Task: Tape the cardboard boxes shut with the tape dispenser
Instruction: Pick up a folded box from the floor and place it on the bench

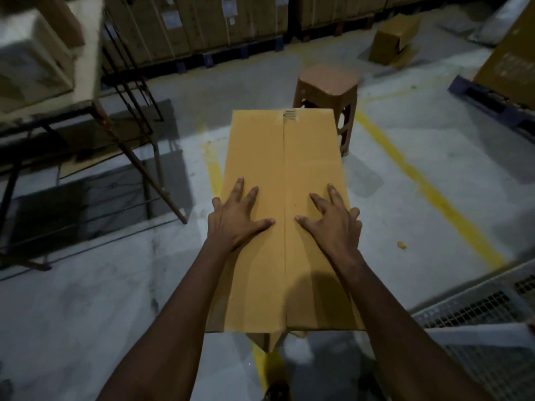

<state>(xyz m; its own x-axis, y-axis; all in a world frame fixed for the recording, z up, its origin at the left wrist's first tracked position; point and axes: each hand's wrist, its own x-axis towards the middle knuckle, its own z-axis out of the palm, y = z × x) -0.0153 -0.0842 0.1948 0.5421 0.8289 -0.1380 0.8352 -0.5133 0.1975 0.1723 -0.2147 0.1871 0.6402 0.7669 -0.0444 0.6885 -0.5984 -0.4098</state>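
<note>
— Grey concrete floor (86, 299) runs under everything, with a yellow line (428, 192) painted to the right of the cardboard box (283, 157). What is the biggest thing beyond that box?

— A row of stacked cartons (179, 21) along the wall, well past its far end. To the left of the box stands a metal table (86, 68) with pale blocks on top.

— And the box itself?

— Long and tan, in the middle of the view, lying lengthwise away from the person. Its top flaps are folded down and meet at a centre seam (284, 183). At the near end one flap corner hangs below the edge. What it rests on is hidden.

— Anything smaller nearby?

— A metal grating (477, 308) to the near right of the box, a brown plastic stool (327, 82) just past its far right corner, and a small open carton (395, 39) on the floor further back.

— The hands?

— Both lie on the box top. The left hand (236, 218) presses flat left of the seam, the right hand (333, 221) right of it, fingers spread and straight, gripping nothing.

— Smallest thing?

— A cardboard scrap (401, 245) on the floor, right of the box.
</note>
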